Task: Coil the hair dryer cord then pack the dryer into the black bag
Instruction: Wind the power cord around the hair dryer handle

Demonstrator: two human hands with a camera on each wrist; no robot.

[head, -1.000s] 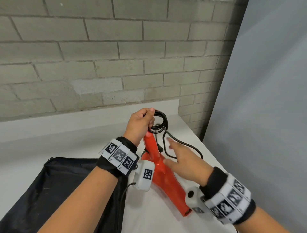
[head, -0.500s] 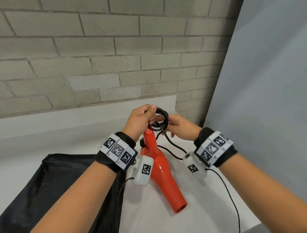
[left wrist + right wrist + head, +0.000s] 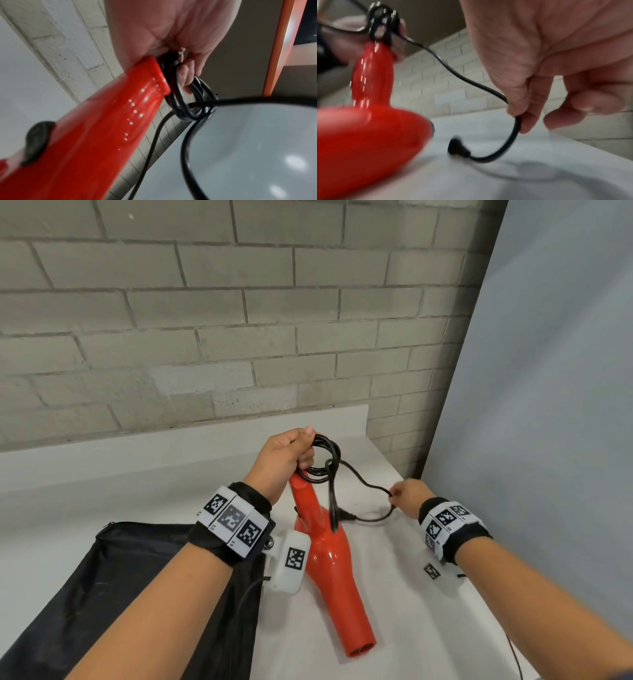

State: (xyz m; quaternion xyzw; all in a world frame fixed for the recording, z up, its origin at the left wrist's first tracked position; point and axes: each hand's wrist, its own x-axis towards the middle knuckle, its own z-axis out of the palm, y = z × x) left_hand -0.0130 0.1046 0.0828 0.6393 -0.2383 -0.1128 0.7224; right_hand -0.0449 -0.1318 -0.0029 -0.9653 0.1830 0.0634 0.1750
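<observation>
Apart, hands (image 3: 284, 455) gripping cord (image 3: 363, 481)

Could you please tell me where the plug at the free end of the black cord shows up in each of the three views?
Head: the plug lies on the white table, just right of the red dryer, left of the right hand.
Left wrist: not in it; only cord loops and strands show.
Right wrist: lower centre, on the table, below the pinching fingers.
Shared landmark: the red dryer's handle.

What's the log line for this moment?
stage: coiling | left hand: holds coil at dryer handle | right hand: pinches cord | bag: empty-looking
</observation>
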